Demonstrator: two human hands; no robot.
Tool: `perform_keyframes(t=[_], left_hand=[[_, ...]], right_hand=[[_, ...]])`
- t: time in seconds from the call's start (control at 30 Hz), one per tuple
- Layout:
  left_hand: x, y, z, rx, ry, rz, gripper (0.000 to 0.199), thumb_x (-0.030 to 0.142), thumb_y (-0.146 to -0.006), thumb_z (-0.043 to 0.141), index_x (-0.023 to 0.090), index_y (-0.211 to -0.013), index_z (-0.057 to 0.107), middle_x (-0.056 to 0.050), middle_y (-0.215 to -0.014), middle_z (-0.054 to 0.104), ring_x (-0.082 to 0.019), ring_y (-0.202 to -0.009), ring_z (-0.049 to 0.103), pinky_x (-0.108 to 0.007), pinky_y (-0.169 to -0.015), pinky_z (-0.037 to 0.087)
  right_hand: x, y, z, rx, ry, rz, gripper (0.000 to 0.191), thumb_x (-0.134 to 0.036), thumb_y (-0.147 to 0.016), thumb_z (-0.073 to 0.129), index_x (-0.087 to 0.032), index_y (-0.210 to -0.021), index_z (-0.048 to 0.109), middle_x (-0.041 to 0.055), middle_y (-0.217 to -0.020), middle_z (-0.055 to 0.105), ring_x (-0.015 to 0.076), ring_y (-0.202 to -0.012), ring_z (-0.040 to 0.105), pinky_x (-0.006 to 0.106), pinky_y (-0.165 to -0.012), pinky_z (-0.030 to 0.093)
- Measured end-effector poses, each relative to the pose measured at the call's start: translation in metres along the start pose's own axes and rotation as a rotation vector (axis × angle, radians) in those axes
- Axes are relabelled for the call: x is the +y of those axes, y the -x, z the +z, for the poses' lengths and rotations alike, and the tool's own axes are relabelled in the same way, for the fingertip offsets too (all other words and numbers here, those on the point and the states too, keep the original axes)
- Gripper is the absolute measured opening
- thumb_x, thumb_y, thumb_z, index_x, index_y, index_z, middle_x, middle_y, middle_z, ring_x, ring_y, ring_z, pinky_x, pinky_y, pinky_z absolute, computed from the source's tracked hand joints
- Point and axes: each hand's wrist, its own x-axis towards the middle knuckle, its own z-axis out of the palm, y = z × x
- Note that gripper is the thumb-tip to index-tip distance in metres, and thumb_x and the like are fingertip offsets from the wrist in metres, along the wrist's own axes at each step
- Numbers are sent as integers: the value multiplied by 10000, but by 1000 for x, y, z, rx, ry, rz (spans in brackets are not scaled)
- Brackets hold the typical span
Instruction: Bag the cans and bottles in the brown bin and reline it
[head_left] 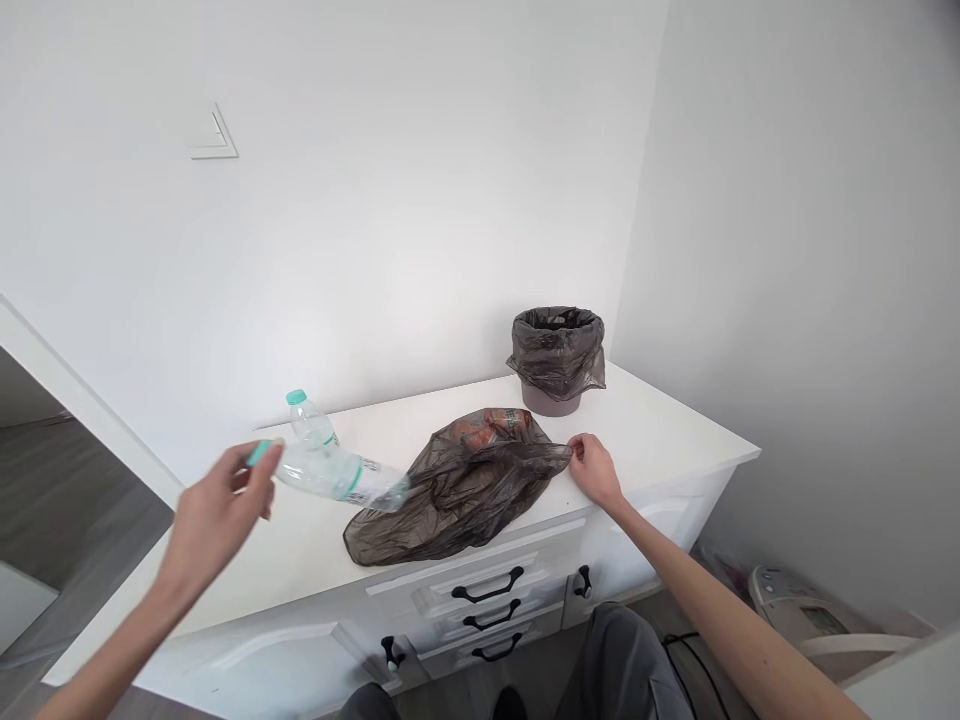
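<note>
A clear plastic bottle (337,476) lies slantwise in the air, its green cap pinched in my left hand (229,495). Its base reaches the left part of a dark, translucent plastic bag (457,505), spread on the white cabinet top. A second clear bottle (311,420) with a green cap stands behind the held one, partly hidden by it. My right hand (592,468) pinches the right edge of the bag. Through the film shows a red-orange wrapped item (491,428) inside or under the bag; which one I cannot tell.
Behind the bag, a round bin (553,402) lined with a dark bag stands near the wall. The white cabinet (675,430) has black-handled drawers. A switch (213,135) is on the wall. At the lower right, a pale appliance (799,610) sits by a black cable.
</note>
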Motion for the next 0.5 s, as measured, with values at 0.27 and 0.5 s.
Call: perform_keyframes(t=[0.27, 0.5], left_hand=[[-11, -68, -13, -61, -205, -68, 587, 710, -894, 493, 192, -1137, 622, 19, -706, 623, -203, -731, 612, -247, -592, 439], [-29, -102, 15, -127, -309, -64, 582, 689, -910, 454, 174, -1141, 593, -21, -834, 668, -215, -789, 636, -251, -616, 461]], right_hand=[[0, 1, -3, -18, -8, -7, 164, -231, -754, 498, -231, -905, 563, 77, -982, 641, 236, -862, 606, 375, -810, 482], [2, -4, -2, -14, -17, -13, 156, -224, -779, 481, -227, -912, 563, 74, -973, 639, 224, -842, 610, 367, -798, 493]])
